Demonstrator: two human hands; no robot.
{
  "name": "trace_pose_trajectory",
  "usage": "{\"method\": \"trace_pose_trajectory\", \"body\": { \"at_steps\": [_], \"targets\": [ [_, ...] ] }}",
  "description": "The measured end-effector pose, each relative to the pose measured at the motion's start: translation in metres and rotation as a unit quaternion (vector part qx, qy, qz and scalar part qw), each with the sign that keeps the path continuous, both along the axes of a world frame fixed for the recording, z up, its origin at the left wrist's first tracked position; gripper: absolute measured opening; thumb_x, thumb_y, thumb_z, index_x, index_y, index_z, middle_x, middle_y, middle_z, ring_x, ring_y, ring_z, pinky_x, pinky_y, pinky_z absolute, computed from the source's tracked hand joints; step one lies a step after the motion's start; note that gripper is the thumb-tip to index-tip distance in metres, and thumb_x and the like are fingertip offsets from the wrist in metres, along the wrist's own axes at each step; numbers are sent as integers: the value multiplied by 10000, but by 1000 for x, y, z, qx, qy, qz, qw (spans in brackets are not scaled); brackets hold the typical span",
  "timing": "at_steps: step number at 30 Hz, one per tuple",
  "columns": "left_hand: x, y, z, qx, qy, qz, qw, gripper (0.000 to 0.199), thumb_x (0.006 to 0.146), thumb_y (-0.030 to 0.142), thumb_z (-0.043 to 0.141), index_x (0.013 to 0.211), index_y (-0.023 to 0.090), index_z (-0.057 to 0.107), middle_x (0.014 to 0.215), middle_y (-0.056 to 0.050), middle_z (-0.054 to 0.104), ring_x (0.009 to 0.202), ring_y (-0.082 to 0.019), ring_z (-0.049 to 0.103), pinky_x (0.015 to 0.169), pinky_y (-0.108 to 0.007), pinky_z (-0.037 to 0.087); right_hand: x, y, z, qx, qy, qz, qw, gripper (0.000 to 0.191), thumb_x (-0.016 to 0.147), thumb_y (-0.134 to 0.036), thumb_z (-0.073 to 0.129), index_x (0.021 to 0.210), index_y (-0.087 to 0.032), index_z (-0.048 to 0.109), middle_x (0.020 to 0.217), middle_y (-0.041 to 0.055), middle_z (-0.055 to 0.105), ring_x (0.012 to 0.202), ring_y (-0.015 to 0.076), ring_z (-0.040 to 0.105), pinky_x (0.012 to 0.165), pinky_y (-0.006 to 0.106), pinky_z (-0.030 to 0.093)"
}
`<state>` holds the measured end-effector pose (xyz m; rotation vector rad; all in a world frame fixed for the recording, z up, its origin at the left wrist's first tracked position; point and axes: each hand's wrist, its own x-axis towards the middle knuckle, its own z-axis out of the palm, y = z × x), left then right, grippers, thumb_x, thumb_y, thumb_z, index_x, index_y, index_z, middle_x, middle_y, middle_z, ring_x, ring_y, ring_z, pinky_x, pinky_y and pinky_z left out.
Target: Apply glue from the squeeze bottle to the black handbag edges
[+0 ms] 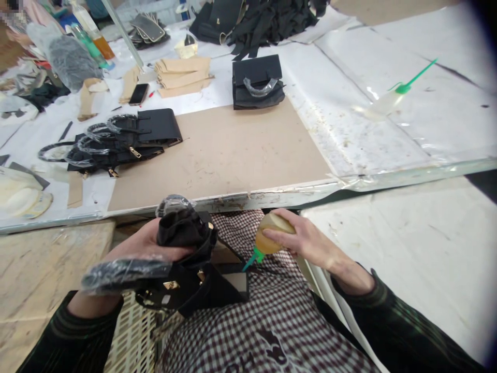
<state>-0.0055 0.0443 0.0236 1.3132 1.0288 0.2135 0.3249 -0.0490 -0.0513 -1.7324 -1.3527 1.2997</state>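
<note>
Left hand (143, 241): closed around a black bag (194, 285). Right hand (306, 241): gripping a squeeze bottle (274, 233), green nozzle (252, 259) at the bag's edge.

A bag workshop: on the table (380, 36) lie 1 stack of black bags (124, 132) with wrapped handles and 1 bag (257, 83) apart, near tan pieces (182, 75) and a heap of black strips (267, 23). 1 nozzle bottle (384, 103) lies on the stained white covering.
</note>
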Motion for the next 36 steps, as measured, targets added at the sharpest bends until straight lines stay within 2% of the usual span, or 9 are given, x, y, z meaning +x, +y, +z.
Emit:
{"method": "trace_pose_trajectory", "body": {
  "at_steps": [3, 5, 7, 10, 12, 19, 26, 32, 36],
  "targets": [
    [-5, -1, 14, 143, 43, -104, 983, 152, 753, 188, 799, 896, 222, 760, 873, -18, 762, 811, -215, 670, 778, -295, 546, 10, 4, -2, 6, 47, -56, 997, 437, 873, -566, 688, 1110, -201, 652, 762, 5, 663, 492, 142, 558, 383, 253, 445],
    [-8, -3, 8, 233, 62, -148, 959, 131, 793, 203, 755, 922, 225, 738, 900, -26, 745, 829, -219, 655, 762, -294, 526, 15, 3, -7, 32, 27, -90, 995, 455, 874, -593, 678, 1101, -201, 646, 755, 4, 658, 502, 153, 569, 417, 276, 475],
    [-10, -9, -8, 260, 68, -157, 950, 119, 855, 225, 694, 971, 208, 716, 951, -44, 728, 871, -222, 648, 770, -298, 511, 17, 0, -13, 61, -32, -125, 990, 487, 860, -620, 678, 1102, -199, 641, 807, 26, 688, 596, 193, 630, 524, 325, 537],
    [-11, -22, -35, 261, 80, -156, 949, 123, 920, 243, 627, 1007, 177, 684, 988, -58, 702, 883, -205, 625, 801, -301, 491, 13, -7, -26, 97, -98, -150, 979, 568, 833, -656, 685, 1148, -187, 626, 955, 82, 725, 810, 274, 693, 726, 421, 588],
    [-12, -29, -45, 262, 79, -154, 949, 115, 939, 254, 608, 984, 166, 667, 967, -58, 686, 863, -195, 608, 795, -297, 479, 7, -10, -37, 118, -112, -139, 977, 588, 834, -656, 689, 1180, -188, 609, 1017, 100, 727, 882, 297, 698, 798, 458, 588],
    [-15, -29, -42, 281, 63, -152, 945, 126, 955, 278, 596, 949, 165, 650, 927, -53, 669, 828, -187, 595, 765, -288, 470, -14, 8, -67, 187, -138, -91, 968, 588, 873, -636, 676, 1245, -195, 564, 1201, 135, 692, 1069, 325, 681, 966, 513, 549],
    [-15, -31, -45, 304, 59, -140, 940, 110, 932, 258, 602, 934, 168, 666, 948, -74, 695, 870, -212, 625, 764, -295, 482, -19, 22, -69, 171, -143, -52, 973, 553, 894, -623, 651, 1220, -183, 577, 1131, 126, 701, 984, 306, 690, 898, 474, 556],
    [-16, -29, -47, 298, 56, -138, 943, 135, 932, 260, 607, 990, 158, 673, 978, -79, 710, 867, -199, 627, 775, -289, 491, -11, 19, -69, 120, -108, -4, 987, 507, 922, -582, 651, 1250, -206, 567, 1075, 79, 707, 920, 264, 678, 827, 398, 546],
    [-17, -28, -48, 291, 54, -145, 944, 125, 945, 236, 582, 957, 140, 661, 939, -69, 691, 848, -186, 605, 768, -287, 474, -10, 17, -72, 104, -102, -3, 989, 508, 909, -604, 658, 1237, -224, 577, 1057, 66, 717, 900, 264, 686, 804, 388, 553]
  ]
}}
